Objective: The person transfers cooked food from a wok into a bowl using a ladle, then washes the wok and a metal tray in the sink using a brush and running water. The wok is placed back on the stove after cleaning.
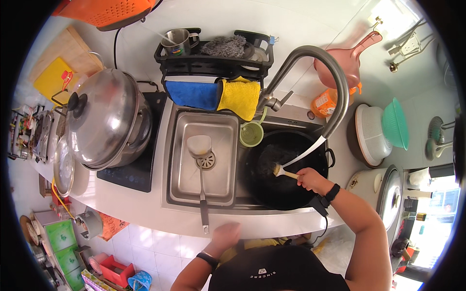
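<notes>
My right hand [312,180] grips the pale wooden handle of a dish brush [279,170]. Its bristles are down inside a large black wok [269,191], which sits in the right sink basin. A stream of water [305,154] pours from the curved metal faucet [336,83] into the wok. My left hand [226,235] is blurred at the counter's front edge, with no object visible in it. Near it is the black handle end of a metal spatula [200,145], whose blade rests in the left steel basin [227,174].
A green dipper [251,134] sits between basin and wok. Blue [191,94] and yellow [239,96] cloths hang from a black rack [214,65]. A lidded steel pot [105,116] stands on the cooktop at left. Colanders [371,134] and a lidded pot [369,185] stand at right.
</notes>
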Tool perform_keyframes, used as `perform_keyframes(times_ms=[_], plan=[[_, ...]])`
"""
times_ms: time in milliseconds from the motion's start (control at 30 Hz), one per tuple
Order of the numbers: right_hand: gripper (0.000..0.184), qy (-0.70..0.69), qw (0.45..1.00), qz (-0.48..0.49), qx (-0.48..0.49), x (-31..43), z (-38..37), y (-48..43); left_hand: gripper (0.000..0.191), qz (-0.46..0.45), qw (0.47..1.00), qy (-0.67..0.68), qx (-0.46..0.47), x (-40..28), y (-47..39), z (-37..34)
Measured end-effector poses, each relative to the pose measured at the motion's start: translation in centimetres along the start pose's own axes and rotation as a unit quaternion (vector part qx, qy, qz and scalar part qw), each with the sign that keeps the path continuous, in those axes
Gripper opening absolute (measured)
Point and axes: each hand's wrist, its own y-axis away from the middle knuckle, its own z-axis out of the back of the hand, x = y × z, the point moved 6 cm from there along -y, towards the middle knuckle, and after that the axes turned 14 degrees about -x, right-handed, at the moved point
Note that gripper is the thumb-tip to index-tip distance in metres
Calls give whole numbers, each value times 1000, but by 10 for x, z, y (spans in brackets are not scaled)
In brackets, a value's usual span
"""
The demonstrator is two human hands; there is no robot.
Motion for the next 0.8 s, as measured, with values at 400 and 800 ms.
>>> perform_keyframes(times_ms=[400,800], plan=[[23,455,807,371,56,36,-76,35,17,-24,999,-22,-10,0,4,-2],[20,451,824,344,-14,36,-12,8,19,-28,999,-29,-22,2,10,-2]])
